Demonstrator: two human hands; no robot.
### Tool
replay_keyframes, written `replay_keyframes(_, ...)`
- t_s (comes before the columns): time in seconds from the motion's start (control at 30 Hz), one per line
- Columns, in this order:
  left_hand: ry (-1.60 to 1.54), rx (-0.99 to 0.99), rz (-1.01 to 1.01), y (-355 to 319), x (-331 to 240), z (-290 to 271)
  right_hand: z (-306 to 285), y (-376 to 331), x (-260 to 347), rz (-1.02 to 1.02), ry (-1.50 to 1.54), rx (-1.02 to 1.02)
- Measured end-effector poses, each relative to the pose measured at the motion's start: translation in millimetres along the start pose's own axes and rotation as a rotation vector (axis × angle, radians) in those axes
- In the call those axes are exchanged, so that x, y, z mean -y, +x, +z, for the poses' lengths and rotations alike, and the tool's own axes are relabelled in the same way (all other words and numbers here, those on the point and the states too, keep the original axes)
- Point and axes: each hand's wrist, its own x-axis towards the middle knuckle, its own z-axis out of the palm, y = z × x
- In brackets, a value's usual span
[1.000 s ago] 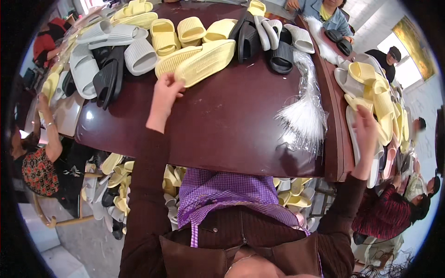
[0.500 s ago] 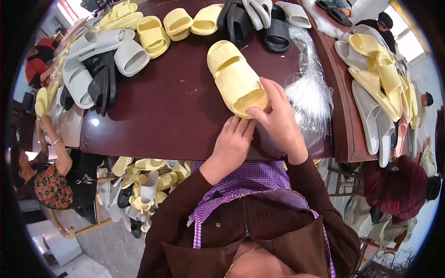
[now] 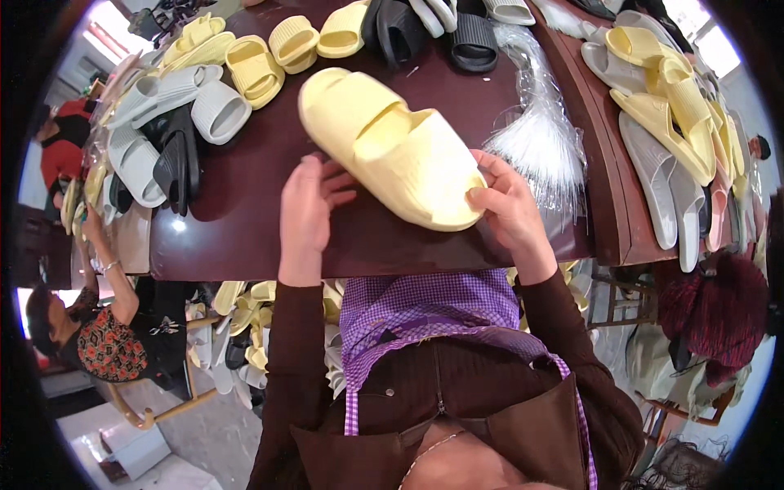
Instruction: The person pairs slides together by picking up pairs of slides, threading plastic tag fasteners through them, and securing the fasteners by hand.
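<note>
A pale yellow slide slipper is held tilted above the dark red table, its rounded ends at upper left and lower right. My right hand grips its lower right end, thumb on top and fingers around the far side. My left hand is raised beside the slipper's lower left edge, palm facing it and fingers apart. Some of those fingers are near the slipper's edge; whether they touch it I cannot tell. Above the slipper, several yellow slippers and black slippers line the far side of the table.
Grey slippers and black ones lie at the table's left. A bundle of thin white strands in clear plastic lies to the right. More slippers are piled on the adjoining right table. A person works at far left; slippers also lie below the table.
The slipper has turned, its upper end swinging left, and looks nearer. My left hand has left the slipper's lower end and moved left, its fingers spreading. The right hand keeps hold.
</note>
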Motion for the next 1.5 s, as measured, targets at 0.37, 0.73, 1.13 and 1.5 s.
replay_keyframes(0.37, 0.200, -0.289, 0.266, 24.7, -16.3, -49.6, 11.4, -29.7, -12.4, -0.033, -0.437, 0.101)
replay_keyframes(0.73, 0.197, -0.316, 0.353, 29.8, -107.4, -100.1, -59.6, -52.2, 69.4, -0.232, -0.581, -0.006)
replay_keyframes(1.13, 0.537, 0.085, 0.311, 105.5, -59.1, -1.1, -23.4, 109.6, 80.0, -0.834, -1.133, 0.012)
replay_keyframes(1.5, 0.950, 0.084, 0.832, 40.7, 4.1, 38.4, -80.0, 2.4, 33.8, -0.572, -1.310, -0.105)
